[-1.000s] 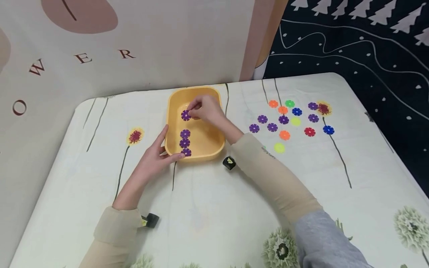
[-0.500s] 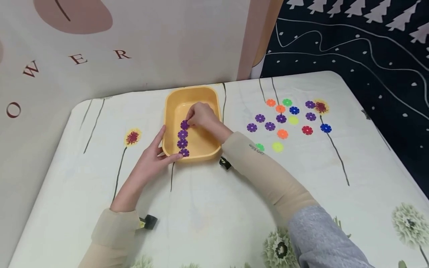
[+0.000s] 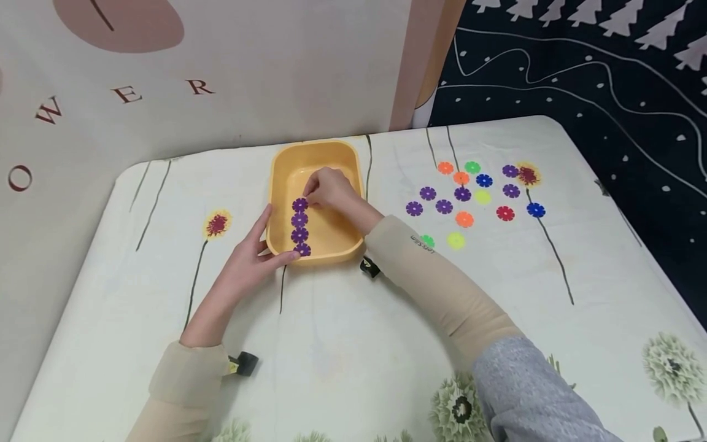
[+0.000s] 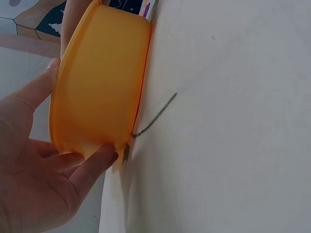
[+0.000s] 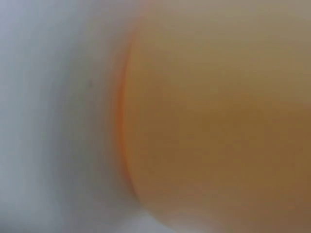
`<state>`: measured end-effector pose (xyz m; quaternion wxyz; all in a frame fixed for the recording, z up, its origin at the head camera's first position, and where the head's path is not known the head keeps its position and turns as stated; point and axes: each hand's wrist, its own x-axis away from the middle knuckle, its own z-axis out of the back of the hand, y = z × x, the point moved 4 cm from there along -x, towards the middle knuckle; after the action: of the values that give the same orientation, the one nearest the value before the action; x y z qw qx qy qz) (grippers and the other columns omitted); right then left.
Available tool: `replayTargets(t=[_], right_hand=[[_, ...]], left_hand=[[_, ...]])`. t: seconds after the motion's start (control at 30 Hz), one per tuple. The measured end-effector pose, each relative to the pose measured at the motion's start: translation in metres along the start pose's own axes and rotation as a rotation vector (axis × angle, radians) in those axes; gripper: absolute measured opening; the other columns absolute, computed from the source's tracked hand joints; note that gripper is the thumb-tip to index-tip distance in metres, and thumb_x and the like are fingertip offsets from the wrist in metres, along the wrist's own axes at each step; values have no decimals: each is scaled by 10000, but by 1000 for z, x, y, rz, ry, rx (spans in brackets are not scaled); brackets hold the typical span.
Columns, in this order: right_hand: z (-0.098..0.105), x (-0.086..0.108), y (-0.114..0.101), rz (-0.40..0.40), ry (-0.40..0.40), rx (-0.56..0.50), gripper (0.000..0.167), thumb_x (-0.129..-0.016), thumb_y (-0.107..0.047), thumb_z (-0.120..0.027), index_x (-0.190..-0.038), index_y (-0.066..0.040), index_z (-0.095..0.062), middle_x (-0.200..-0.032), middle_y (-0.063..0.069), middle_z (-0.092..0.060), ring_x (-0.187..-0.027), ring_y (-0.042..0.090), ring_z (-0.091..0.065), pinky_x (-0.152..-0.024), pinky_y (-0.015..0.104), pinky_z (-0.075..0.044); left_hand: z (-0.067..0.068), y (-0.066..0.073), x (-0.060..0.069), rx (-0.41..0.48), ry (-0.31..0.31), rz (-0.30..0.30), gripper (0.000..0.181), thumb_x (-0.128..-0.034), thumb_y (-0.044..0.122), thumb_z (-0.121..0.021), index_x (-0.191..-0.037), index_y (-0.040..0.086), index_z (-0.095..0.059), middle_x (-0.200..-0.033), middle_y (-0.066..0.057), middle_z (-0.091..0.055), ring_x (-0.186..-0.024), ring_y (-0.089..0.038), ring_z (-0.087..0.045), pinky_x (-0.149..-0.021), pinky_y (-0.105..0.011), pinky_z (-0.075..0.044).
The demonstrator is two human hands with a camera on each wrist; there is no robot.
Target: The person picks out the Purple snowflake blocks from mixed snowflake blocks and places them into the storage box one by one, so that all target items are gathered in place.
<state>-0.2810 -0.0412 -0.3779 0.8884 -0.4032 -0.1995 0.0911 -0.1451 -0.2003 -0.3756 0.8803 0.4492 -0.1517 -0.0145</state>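
A yellow plastic tray stands on the cloth-covered table in the head view. My left hand grips its near left corner, thumb at the front rim and index finger along the left side. The left wrist view shows that hand's fingers against the outside wall. Inside the tray, purple notched discs form a line along the left side. At the line's far end my right hand pinches the edge of a purple notched disc. The right wrist view is blurred, showing only the tray.
Loose notched discs lie to the tray's right: purple, orange, red, blue, yellow and green. The right sleeve partly covers another green disc. A patterned backdrop rises behind the table.
My right hand has brought its purple disc toward me, from apart to the far end of the line. The left hand stays on the tray corner. The view has shifted slightly.
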Motion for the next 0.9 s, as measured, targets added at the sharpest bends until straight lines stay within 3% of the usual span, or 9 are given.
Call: replayTargets(t=[0.17, 0.4, 0.7, 0.9], right_hand=[[2, 1, -3, 29, 40, -2, 83, -934, -100, -677, -990, -93, -736, -961, 35, -712, -764, 120, -604, -607, 152, -486], [9, 5, -6, 97, 52, -157, 100, -959, -101, -656, -1036, -58, -704, -992, 69, -695, -851, 147, -667, -716, 169, -577], [34, 22, -7, 170, 70, -308, 113, -933, -51, -677, -1027, 6, -704, -1011, 115, -684, -892, 185, -684, -757, 210, -622], [59, 35, -3, 195, 101, -326, 153, -936, -79, -683, -1068, -3, -705, -1049, 114, -684, -932, 185, -678, -808, 237, -627]], left_hand=[[0, 2, 1, 1, -1, 6, 1026, -917, 375, -721, -1607, 322, 37, -1697, -15, -60, -1425, -422, -416, -1132, -504, -446], [1, 2, 1, -3, -3, 2, 1020, -921, 382, -713, -1606, 320, 40, -1696, -31, -62, -1417, -425, -426, -1135, -505, -444], [-1, 1, 0, -3, -5, 21, 1034, -912, 378, -726, -1607, 324, 38, -1698, -29, -65, -1447, -423, -383, -1155, -505, -423], [0, 2, 0, -15, -1, 24, 1045, -904, 414, -726, -1605, 330, 43, -1698, -15, -50, -1439, -421, -396, -1149, -506, -430]])
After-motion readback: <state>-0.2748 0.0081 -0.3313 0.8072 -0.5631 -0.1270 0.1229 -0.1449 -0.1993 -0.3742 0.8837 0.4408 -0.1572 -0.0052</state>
